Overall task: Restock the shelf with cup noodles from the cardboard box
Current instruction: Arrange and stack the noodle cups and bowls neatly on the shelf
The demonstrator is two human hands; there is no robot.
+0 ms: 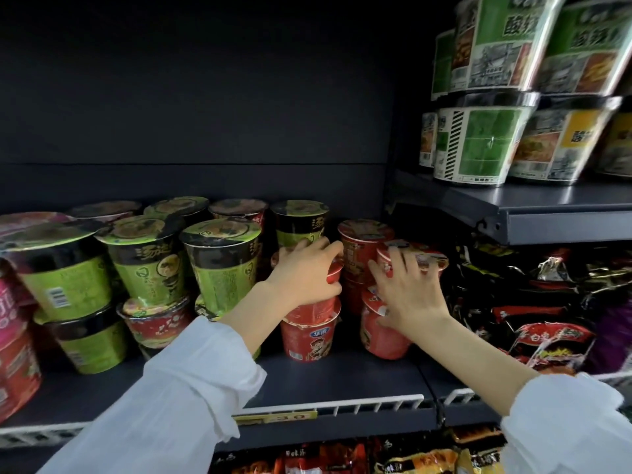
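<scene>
Small red cup noodles stand in stacks on the dark shelf. My left hand grips the upper red cup of the left stack, which sits on another red cup. My right hand lies with spread fingers against the right stack, touching its upper red cup and the lower red cup. A further red stack stands behind, between my hands. The cardboard box is out of view.
Tall green-and-black cups stand stacked to the left. Black and red noodle bags crowd the right. Above right, a higher shelf carries large green bowls. A white wire rail lines the shelf's front edge.
</scene>
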